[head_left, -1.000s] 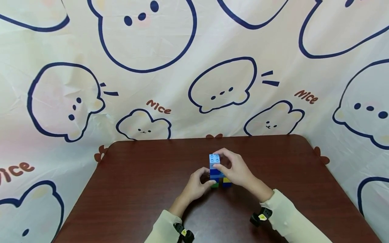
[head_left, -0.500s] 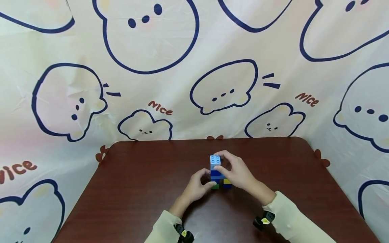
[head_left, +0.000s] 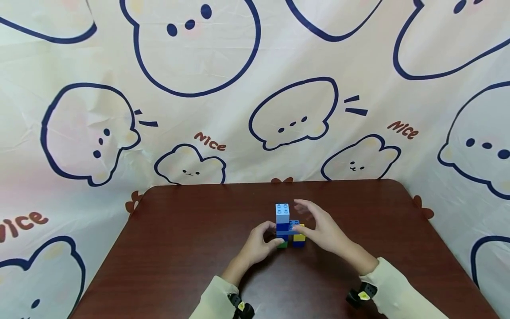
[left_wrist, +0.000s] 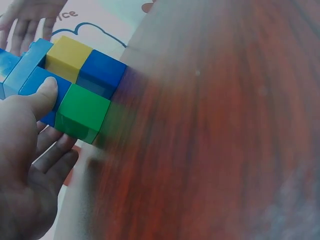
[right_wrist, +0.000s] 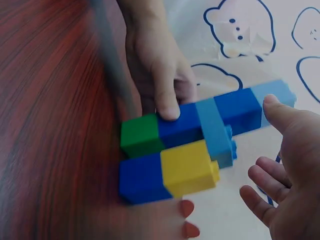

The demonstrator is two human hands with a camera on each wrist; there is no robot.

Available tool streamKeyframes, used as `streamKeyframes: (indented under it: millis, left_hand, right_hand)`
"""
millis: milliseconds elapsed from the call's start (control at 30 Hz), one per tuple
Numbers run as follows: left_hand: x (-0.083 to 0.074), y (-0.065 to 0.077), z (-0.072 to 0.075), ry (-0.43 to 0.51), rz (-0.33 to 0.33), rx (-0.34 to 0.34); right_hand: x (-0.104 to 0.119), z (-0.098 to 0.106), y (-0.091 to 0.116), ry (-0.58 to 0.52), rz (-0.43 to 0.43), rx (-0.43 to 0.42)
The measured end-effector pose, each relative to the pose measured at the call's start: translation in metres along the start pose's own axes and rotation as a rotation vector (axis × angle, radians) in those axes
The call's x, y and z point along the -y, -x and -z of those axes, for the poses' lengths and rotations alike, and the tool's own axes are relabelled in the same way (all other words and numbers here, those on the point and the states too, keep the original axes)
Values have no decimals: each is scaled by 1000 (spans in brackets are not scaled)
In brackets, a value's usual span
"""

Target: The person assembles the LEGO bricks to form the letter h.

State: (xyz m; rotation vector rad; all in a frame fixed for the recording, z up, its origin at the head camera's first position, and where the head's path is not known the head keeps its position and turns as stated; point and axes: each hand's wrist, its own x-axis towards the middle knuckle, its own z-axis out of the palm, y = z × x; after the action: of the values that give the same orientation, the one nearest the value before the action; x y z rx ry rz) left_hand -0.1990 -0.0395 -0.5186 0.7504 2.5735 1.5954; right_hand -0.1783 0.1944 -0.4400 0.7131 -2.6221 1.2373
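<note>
A tower of toy building bricks stands on the table. Green brick (right_wrist: 141, 136) is at its base, then a dark blue brick (right_wrist: 181, 122), a light blue brick (right_wrist: 216, 132) jutting sideways, another dark blue brick (right_wrist: 239, 111) and a light blue brick (head_left: 282, 213) on top. Beside it, a yellow brick (right_wrist: 189, 169) sits on a blue brick (right_wrist: 142, 180). My left hand (head_left: 256, 243) pinches the tower's lower dark blue brick between thumb and fingers. My right hand (head_left: 324, 229) is just right of the tower, fingers spread and holding nothing; in the head view its thumb overlaps the yellow brick, contact unclear.
The bricks stand on a dark brown wooden table (head_left: 191, 248), nearer its far edge. A pale cloth (head_left: 223, 110) with cartoon drawings hangs behind and along both sides. Each wrist carries a small black camera, such as the right camera (head_left: 361, 294).
My right hand has let go of the upper part of the tower and moved right, its fingers now apart. My left hand keeps its hold on the lower bricks, and the tower stays in place.
</note>
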Motion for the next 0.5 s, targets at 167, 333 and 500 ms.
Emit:
streamKeyframes:
  millis: [167, 333, 500]
  left_hand:
    - [0, 1, 0, -7, 21, -3]
    - [-1, 1, 0, -15, 47, 4]
    - [-2, 2, 0, -20, 45, 4]
  right_hand:
    - [-14, 1, 9, 11, -15, -8]
    - [-25, -3, 17, -3, -59, -9]
    - [-34, -10, 24, -50, -140, -13]
